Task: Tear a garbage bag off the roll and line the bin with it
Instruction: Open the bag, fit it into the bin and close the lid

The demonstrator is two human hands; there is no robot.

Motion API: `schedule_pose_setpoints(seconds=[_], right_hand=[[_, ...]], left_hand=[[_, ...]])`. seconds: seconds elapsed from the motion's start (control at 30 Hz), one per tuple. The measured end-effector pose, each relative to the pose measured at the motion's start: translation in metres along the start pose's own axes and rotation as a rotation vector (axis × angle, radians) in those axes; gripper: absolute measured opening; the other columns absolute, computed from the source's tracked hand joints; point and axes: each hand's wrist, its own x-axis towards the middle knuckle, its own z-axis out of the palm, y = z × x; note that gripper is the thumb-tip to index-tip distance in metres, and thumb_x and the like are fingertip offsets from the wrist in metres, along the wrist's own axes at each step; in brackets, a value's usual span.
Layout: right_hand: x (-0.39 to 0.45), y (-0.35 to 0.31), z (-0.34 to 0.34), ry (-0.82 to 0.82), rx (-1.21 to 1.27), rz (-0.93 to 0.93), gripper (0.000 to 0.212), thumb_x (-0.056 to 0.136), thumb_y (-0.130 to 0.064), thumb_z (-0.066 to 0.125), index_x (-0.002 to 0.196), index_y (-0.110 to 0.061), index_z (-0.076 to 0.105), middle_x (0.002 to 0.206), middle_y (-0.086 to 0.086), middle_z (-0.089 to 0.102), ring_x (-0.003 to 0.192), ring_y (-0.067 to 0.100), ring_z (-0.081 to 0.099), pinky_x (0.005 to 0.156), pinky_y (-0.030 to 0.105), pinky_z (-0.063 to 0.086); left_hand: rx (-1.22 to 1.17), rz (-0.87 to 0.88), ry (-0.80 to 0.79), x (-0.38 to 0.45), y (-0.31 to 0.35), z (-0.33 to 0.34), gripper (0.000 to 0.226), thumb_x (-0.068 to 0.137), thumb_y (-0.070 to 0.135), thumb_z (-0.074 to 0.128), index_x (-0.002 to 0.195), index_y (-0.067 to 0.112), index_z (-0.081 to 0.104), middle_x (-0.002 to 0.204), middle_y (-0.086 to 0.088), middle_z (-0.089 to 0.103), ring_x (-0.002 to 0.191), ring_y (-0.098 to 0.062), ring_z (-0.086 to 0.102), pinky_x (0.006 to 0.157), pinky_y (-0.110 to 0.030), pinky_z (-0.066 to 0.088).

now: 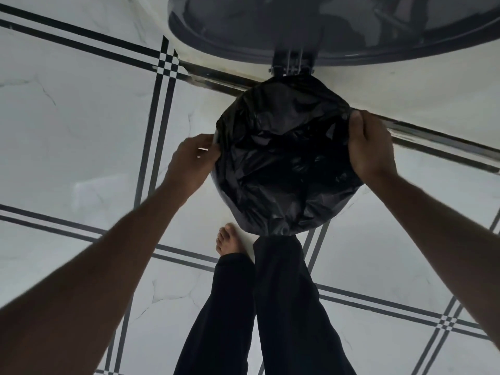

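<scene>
We see one black, crinkled garbage bag stretched over the one bin's mouth, lid raised behind. Our two hands grasp its edge: left hand left side, right hand right side.

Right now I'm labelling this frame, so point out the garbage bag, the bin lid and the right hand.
garbage bag (284, 155): head view, on the crumpled plastic in the bin's mouth.
bin lid (338, 25): head view, on the raised lid's underside.
right hand (370, 144): head view, on its back, gripping the bag's edge.
</scene>
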Motion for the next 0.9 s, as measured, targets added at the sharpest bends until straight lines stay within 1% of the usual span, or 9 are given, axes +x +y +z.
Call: schedule_pose_setpoints(seconds=[0.07, 0.17, 0.3, 0.37, 0.47, 0.57, 0.67, 0.77, 0.9], right_hand=[[-0.003, 0.005, -0.001, 0.01, -0.038, -0.031, 0.031, 0.104, -0.027, 0.032, 0.079, -0.014, 0.045, 0.08, 0.005, 0.052, 0.077, 0.023, 0.045, 0.065, 0.029, 0.024], [-0.006, 0.006, -0.003, 0.049, -0.044, -0.045, 0.029, 0.102, -0.025, 0.035, 0.082, -0.01, 0.051, 0.082, 0.007, 0.054, 0.08, 0.023, 0.046, 0.068, 0.031, 0.03], [-0.012, 0.005, -0.003, 0.136, 0.032, -0.01, 0.029, 0.097, -0.026, 0.04, 0.119, -0.01, 0.052, 0.108, 0.007, 0.064, 0.093, 0.021, 0.059, 0.078, 0.033, 0.045], [-0.016, 0.003, -0.003, 0.155, 0.029, -0.028, 0.033, 0.095, -0.024, 0.042, 0.125, -0.012, 0.049, 0.114, 0.008, 0.063, 0.099, 0.023, 0.059, 0.081, 0.036, 0.047], [-0.022, -0.001, -0.002, 0.12, 0.018, -0.052, 0.034, 0.094, -0.018, 0.044, 0.126, -0.01, 0.051, 0.117, 0.008, 0.061, 0.105, 0.026, 0.058, 0.08, 0.028, 0.04], [-0.026, 0.001, -0.001, 0.103, -0.014, -0.041, 0.033, 0.096, -0.013, 0.042, 0.127, -0.013, 0.054, 0.114, 0.006, 0.067, 0.101, 0.027, 0.063, 0.075, 0.025, 0.037], [-0.029, 0.004, -0.004, 0.113, -0.031, -0.034, 0.036, 0.097, -0.01, 0.044, 0.13, -0.016, 0.057, 0.113, 0.006, 0.07, 0.099, 0.028, 0.066, 0.08, 0.03, 0.045], [-0.028, 0.005, -0.006, 0.096, -0.049, -0.041, 0.035, 0.098, -0.011, 0.047, 0.131, -0.017, 0.057, 0.113, 0.006, 0.071, 0.099, 0.028, 0.067, 0.082, 0.033, 0.048], [-0.031, 0.003, -0.009, 0.096, 0.019, -0.043, 0.029, 0.098, -0.011, 0.046, 0.127, -0.014, 0.047, 0.11, -0.001, 0.069, 0.094, 0.022, 0.067, 0.08, 0.033, 0.051]], left_hand=[[0.006, 0.002, 0.118, 0.007, -0.012, 0.01, 0.03, 0.094, 0.033, 0.057, 0.119, 0.02, 0.067, 0.112, 0.0, 0.068, 0.096, -0.012, 0.065, 0.087, -0.031, 0.055], [0.019, -0.01, 0.297, -0.003, -0.014, 0.016, 0.035, 0.091, 0.049, 0.058, 0.109, 0.019, 0.062, 0.104, 0.004, 0.062, 0.09, -0.012, 0.061, 0.079, -0.033, 0.055], [0.218, 0.061, 0.324, -0.028, -0.013, 0.023, 0.04, 0.082, 0.062, 0.065, 0.084, 0.022, 0.062, 0.088, 0.007, 0.06, 0.077, -0.009, 0.056, 0.067, -0.028, 0.046], [0.274, 0.045, 0.279, -0.032, -0.018, 0.027, 0.032, 0.085, 0.053, 0.067, 0.083, 0.022, 0.062, 0.089, 0.007, 0.062, 0.076, -0.012, 0.06, 0.069, -0.031, 0.05], [0.148, 0.01, 0.287, -0.036, -0.023, 0.033, 0.021, 0.093, 0.039, 0.063, 0.087, 0.019, 0.063, 0.091, 0.003, 0.067, 0.074, -0.014, 0.064, 0.076, -0.04, 0.057], [-0.016, -0.149, 0.342, -0.039, -0.029, 0.035, 0.017, 0.096, 0.035, 0.058, 0.09, 0.019, 0.062, 0.095, -0.001, 0.072, 0.084, -0.02, 0.067, 0.082, -0.042, 0.056], [-0.121, -0.302, 0.339, -0.04, -0.043, 0.033, 0.009, 0.096, 0.029, 0.057, 0.088, 0.029, 0.056, 0.087, 0.0, 0.071, 0.081, -0.029, 0.071, 0.081, -0.05, 0.059], [-0.1, -0.338, 0.291, -0.035, -0.054, 0.029, 0.021, 0.092, 0.016, 0.062, 0.082, 0.032, 0.054, 0.086, -0.002, 0.073, 0.08, -0.029, 0.072, 0.08, -0.052, 0.06], [-0.014, -0.298, 0.275, -0.028, -0.058, 0.027, 0.024, 0.089, 0.021, 0.068, 0.077, 0.03, 0.049, 0.083, 0.006, 0.066, 0.08, -0.03, 0.07, 0.08, -0.052, 0.058]])
